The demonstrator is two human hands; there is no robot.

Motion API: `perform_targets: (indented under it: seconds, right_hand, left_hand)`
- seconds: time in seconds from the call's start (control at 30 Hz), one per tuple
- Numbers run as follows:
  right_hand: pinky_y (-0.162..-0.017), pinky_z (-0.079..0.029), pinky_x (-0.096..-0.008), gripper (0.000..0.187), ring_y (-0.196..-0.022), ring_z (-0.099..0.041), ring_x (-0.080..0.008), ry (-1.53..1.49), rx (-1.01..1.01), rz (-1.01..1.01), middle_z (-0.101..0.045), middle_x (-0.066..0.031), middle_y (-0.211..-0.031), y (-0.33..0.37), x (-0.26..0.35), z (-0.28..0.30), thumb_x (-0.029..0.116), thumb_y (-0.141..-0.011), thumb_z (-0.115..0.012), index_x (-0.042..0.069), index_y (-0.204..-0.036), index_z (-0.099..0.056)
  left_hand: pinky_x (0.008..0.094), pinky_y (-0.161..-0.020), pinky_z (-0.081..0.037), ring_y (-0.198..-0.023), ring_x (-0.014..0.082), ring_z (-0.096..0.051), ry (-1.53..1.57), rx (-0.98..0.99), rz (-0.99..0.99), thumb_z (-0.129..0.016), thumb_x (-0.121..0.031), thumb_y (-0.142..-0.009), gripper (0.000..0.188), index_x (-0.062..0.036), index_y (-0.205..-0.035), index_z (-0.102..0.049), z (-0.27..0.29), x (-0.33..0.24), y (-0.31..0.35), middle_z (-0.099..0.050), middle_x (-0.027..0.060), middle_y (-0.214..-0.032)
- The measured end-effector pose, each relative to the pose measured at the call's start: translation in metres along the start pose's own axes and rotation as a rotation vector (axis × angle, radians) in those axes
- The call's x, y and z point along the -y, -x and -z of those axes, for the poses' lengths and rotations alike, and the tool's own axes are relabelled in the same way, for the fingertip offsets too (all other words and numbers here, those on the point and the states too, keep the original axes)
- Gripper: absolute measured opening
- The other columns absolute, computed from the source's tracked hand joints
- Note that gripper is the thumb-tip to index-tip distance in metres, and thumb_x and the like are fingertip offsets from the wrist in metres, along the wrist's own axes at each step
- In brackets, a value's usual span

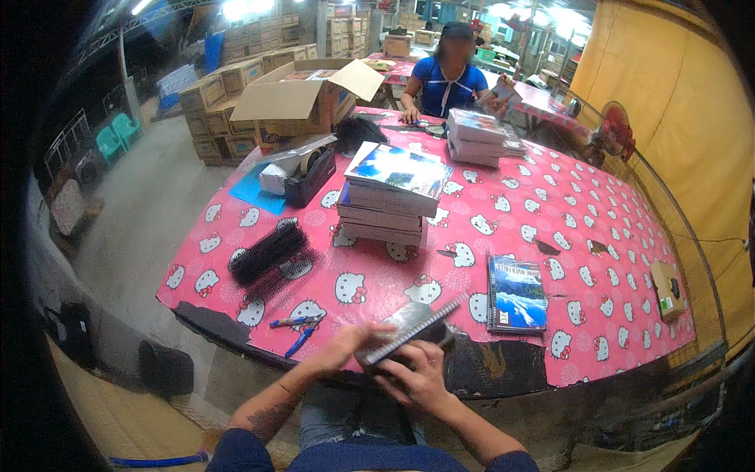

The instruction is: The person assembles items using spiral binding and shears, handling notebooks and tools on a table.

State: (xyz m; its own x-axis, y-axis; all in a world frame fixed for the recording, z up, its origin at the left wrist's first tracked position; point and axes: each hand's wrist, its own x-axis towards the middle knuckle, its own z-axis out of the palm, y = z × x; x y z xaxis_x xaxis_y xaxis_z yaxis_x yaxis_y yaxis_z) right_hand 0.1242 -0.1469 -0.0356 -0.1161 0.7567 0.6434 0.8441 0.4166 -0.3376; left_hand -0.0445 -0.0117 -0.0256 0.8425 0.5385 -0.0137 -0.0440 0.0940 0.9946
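A spiral-bound notebook (410, 321) is tilted between my hands at the table's near edge, its coil running along the upper slanting side. My left hand (355, 344) grips its left end, the fingers slightly blurred. Around the lower side curls my right hand (421, 374), fingers bent against the notebook. To the left lie pliers with blue handles (300, 341) and another blue-handled tool (297, 320). Beyond them is a pile of black binding coils (271, 256). A blue-covered spiral notebook (517, 295) rests to the right of my hands.
Ahead stands a tall stack of printed page blocks (385, 197), with a second stack (477, 138) farther off. A black tray (312, 175) and an open carton (295, 110) are at the far left. Across the table sits a person in blue (448, 82). A small box (667, 291) lies far right.
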Motion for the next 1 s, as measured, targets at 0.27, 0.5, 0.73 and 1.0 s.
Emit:
perform_targets:
  seconds: [0.27,0.5,0.73,1.0]
  right_hand:
    - [-0.091,-0.030,-0.0394,0.045,-0.107,-0.049,-0.0195,0.247,-0.088,-0.037,-0.056,0.0015,-0.116,-0.058,0.007,-0.035,0.029,-0.079,-0.075,0.023,-0.124,-0.067]
    - [-0.079,-0.049,-0.0415,0.029,-0.090,-0.066,-0.0245,0.263,0.087,-0.112,-0.067,-0.0056,-0.098,-0.111,-0.006,-0.023,0.026,-0.089,-0.066,0.017,-0.117,-0.064]
    - [-0.064,-0.053,-0.0413,0.019,-0.071,-0.067,-0.0297,0.260,0.029,-0.149,-0.069,-0.0072,-0.086,-0.112,-0.010,-0.019,0.027,-0.089,-0.068,0.012,-0.102,-0.068]
    - [-0.068,-0.052,-0.0412,0.019,-0.072,-0.067,-0.0288,0.249,0.066,-0.214,-0.068,-0.0061,-0.085,-0.118,0.000,-0.016,0.027,-0.088,-0.069,0.013,-0.099,-0.069]
  left_hand:
    - [0.0564,-0.107,-0.037,-0.122,0.0450,-0.050,-1.549,-0.539,0.038,-0.068,-0.038,-0.088,0.054,-0.0043,-0.130,-0.058,0.082,0.048,0.069,-0.050,0.0274,-0.132]
    - [0.0552,-0.100,-0.043,-0.111,0.0445,-0.056,-1.271,-0.590,-0.046,-0.066,-0.031,-0.090,0.048,-0.0050,-0.130,-0.056,0.102,0.061,0.092,-0.055,0.0254,-0.119]
    - [0.0329,-0.070,-0.057,-0.080,0.0198,-0.068,0.060,-0.634,0.112,-0.047,-0.027,-0.103,0.033,-0.0010,-0.122,-0.057,0.037,-0.001,0.064,-0.064,0.0075,-0.096]
    - [0.0340,-0.072,-0.062,-0.090,0.0271,-0.072,0.438,-0.437,0.124,-0.045,-0.022,-0.104,0.029,0.0029,-0.115,-0.055,0.013,-0.028,0.048,-0.068,0.0159,-0.101]
